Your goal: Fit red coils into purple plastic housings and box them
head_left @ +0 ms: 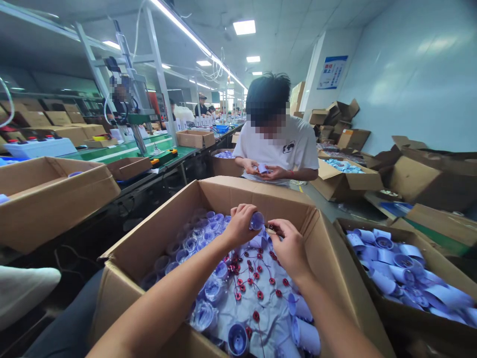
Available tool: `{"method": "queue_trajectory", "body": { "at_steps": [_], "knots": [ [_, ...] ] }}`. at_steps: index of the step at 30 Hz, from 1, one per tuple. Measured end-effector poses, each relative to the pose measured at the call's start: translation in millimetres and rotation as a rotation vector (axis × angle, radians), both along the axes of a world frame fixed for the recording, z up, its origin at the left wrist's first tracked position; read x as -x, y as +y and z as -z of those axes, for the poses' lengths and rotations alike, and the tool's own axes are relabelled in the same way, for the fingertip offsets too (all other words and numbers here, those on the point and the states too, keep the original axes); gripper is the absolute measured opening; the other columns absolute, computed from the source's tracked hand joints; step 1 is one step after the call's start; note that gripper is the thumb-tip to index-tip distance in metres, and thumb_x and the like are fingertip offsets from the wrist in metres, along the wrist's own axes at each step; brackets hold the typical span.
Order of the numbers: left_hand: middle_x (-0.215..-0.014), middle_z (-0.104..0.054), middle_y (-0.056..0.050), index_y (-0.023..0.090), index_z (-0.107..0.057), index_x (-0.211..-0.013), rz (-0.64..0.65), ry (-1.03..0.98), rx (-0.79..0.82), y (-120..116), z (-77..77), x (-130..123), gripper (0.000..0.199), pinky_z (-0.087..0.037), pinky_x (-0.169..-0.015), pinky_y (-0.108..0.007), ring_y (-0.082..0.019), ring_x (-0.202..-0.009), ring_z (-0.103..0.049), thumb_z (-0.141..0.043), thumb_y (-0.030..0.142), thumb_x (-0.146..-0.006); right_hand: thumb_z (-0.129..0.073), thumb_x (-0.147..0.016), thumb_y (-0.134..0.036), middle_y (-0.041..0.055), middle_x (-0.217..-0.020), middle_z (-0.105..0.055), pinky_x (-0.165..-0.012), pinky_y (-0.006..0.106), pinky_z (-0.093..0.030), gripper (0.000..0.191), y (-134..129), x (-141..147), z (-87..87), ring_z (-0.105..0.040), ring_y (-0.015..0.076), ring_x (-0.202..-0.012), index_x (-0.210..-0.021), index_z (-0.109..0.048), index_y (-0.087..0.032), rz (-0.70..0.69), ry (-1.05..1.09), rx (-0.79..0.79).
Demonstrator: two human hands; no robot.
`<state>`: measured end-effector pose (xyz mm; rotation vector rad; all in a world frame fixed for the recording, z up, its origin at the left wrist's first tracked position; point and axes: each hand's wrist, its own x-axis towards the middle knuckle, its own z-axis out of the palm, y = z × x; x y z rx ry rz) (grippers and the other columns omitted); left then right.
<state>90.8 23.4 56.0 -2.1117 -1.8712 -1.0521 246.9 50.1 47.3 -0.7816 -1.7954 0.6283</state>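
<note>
My left hand (pixel 241 223) is wrapped round a lavender plastic cup (pixel 257 221), its round end turned toward me. Just to the right, my right hand (pixel 286 243) pinches a small dark part with a pale piece (pixel 271 230) beside the cup; its exact kind is too small to tell. Both hands are above a large cardboard box (pixel 149 223). Inside it, several red-and-black round parts with thin wires (pixel 257 275) lie on a pale cloth-like sheet (pixel 231 308). Clear-wrapped cups (pixel 204 315) crowd the left side, and bare lavender cups (pixel 306 334) lie at the right.
Across the box a person in a white shirt (pixel 276 144) holds another cup. A box of lavender cups (pixel 402 268) stands at the right, and an open carton (pixel 55 199) at the left. Behind it runs a green workbench (pixel 122 151) with a press machine (pixel 136 94).
</note>
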Motion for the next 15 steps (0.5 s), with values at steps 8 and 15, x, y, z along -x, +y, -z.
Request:
{"method": "queue_trajectory", "body": {
  "at_steps": [8, 15],
  "knots": [
    [-0.104, -0.061, -0.009, 0.017, -0.052, -0.103, 0.071, 0.051, -0.046, -0.9, 2.3, -3.9, 0.042, -0.033, -0.086, -0.036, -0.025, -0.103, -0.05, -0.07, 0.025, -0.066, -0.05, -0.075, -0.011, 0.0075, -0.092, -0.066, -0.077, 0.035, -0.052, 0.025, -6.8, 2.9, -1.7, -0.062, 0.0206, -0.081, -0.093, -0.065, -0.019, -0.059, -0.003, -0.116],
    [-0.101, -0.06, -0.01, 0.016, -0.051, -0.101, 0.157, 0.002, -0.106, 0.1, 5.9, -9.1, 0.041, -0.036, -0.083, -0.036, -0.025, -0.099, -0.051, -0.067, 0.024, -0.064, -0.055, -0.075, -0.012, 0.007, -0.087, -0.062, -0.075, 0.038, -0.05, 0.019, -8.3, 4.9, 1.1, -0.057, 0.0231, -0.083, -0.087, -0.066, -0.021, 0.083, -0.042, -0.242]
  ]
}}
